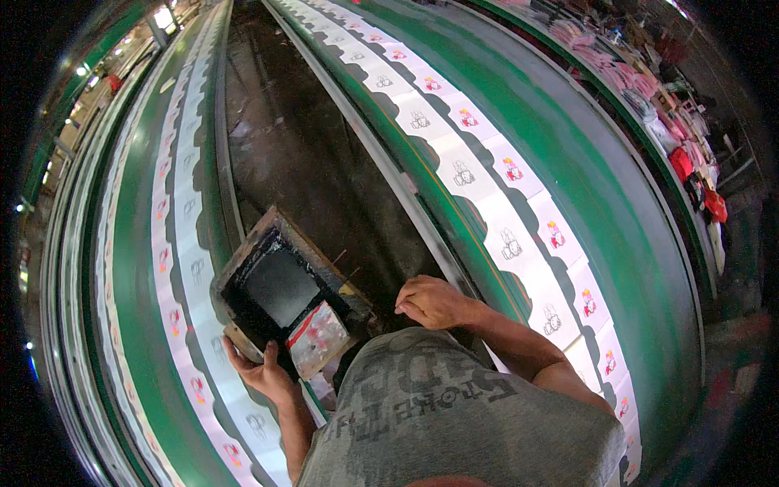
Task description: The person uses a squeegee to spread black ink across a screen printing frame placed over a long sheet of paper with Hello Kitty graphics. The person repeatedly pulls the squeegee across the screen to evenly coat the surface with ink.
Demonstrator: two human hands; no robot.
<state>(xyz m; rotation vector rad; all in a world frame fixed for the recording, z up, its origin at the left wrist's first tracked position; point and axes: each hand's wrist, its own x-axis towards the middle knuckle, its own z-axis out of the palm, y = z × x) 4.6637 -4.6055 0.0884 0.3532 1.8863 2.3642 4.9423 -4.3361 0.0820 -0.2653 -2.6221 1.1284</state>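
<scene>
A wooden screen-printing frame (280, 280), dark and stained with ink, is tilted in front of my torso. My left hand (272, 380) grips its lower left edge, thumb on the near side and fingers around the wood. Inside the frame lies a dark mesh panel; a flat greyish piece with a red stripe (319, 339) rests across its near end. My right hand (436, 303) is apart from the frame, near the edge of the right-hand table. Its fingers are curled together and nothing shows in them.
Long green tables (487, 65) run away on both sides, carrying rows of white sheets (507, 239) with small printed figures, some outlined in black, some coloured red. A dark aisle (300, 138) lies between. Pink and red goods (625, 77) are piled at the far right.
</scene>
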